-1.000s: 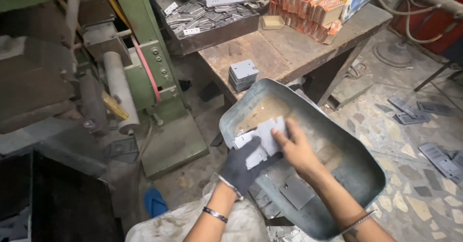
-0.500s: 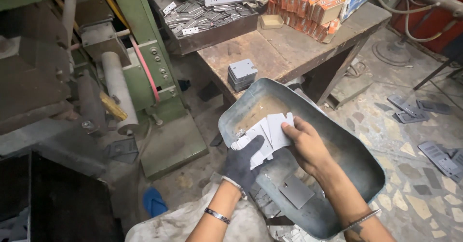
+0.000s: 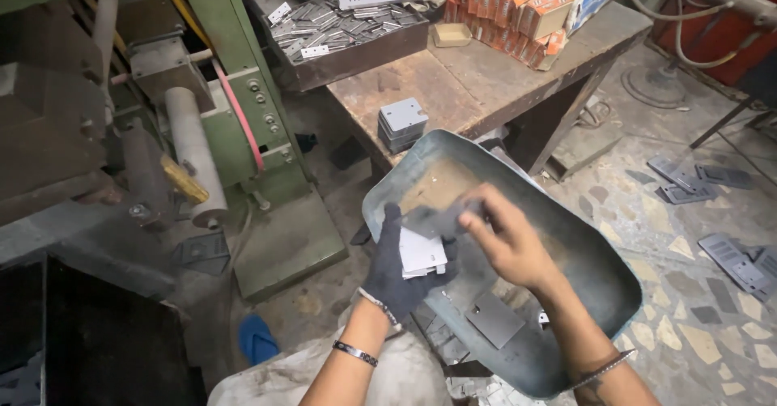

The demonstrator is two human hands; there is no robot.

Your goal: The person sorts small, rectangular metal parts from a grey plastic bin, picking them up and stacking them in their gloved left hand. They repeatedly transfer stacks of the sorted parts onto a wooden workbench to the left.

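My left hand (image 3: 398, 270), in a dark glove, grips a small stack of flat grey metal plates (image 3: 422, 253) over a large metal tray (image 3: 583, 252) that rests on my lap. My bare right hand (image 3: 506, 240) pinches another plate (image 3: 443, 216), blurred, just above the stack. A single grey plate (image 3: 494, 318) lies flat in the tray near my right forearm.
A wooden workbench (image 3: 453, 82) ahead carries a short stack of plates (image 3: 401, 124), a box of metal parts (image 3: 348, 29) and orange cartons (image 3: 518, 5). A green machine (image 3: 243, 114) stands at left. Loose plates (image 3: 732, 256) lie on the floor at right.
My right hand has moved left and up from the tray, bringing a plate over the stack in my left hand. The stack has tilted slightly.
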